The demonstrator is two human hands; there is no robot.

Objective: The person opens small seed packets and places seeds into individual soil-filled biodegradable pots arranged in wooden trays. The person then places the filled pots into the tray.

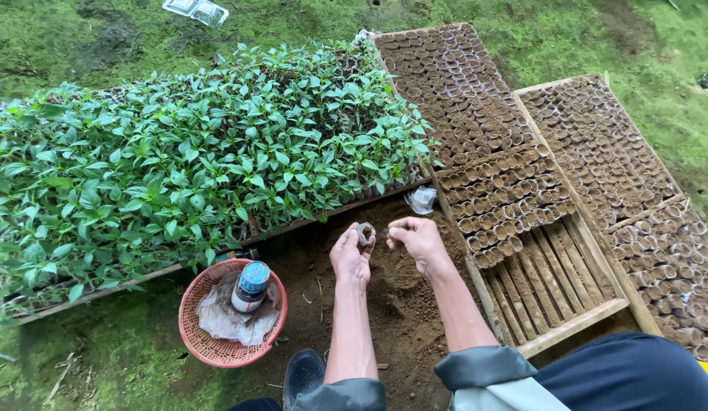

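**A:** so what are the hands up to here?

**B:** left hand (351, 255) has its fingers curled round a little soil-filled pot (365, 232), held up over the soil pile (399, 304). Right hand (417, 240) sits just beside it at 3 o'clock, fingers bunched together in a pinch, but I can't tell what's in there, if anything.

**A:** and around them?

**B:** a big bed of green seedlings (194, 160) at 10 o'clock. Wooden tray (574, 323) at 3 o'clock, partly filled with rows of the same pots, with bare slats at the near end. Another packed tray (628, 190) lies further right. At 8 o'clock there's a red basket (205, 350) on the grass, with a blue-lidded jar (251, 288) and crumpled plastic inside. A dark shoe (303, 374) pokes in at the bottom.
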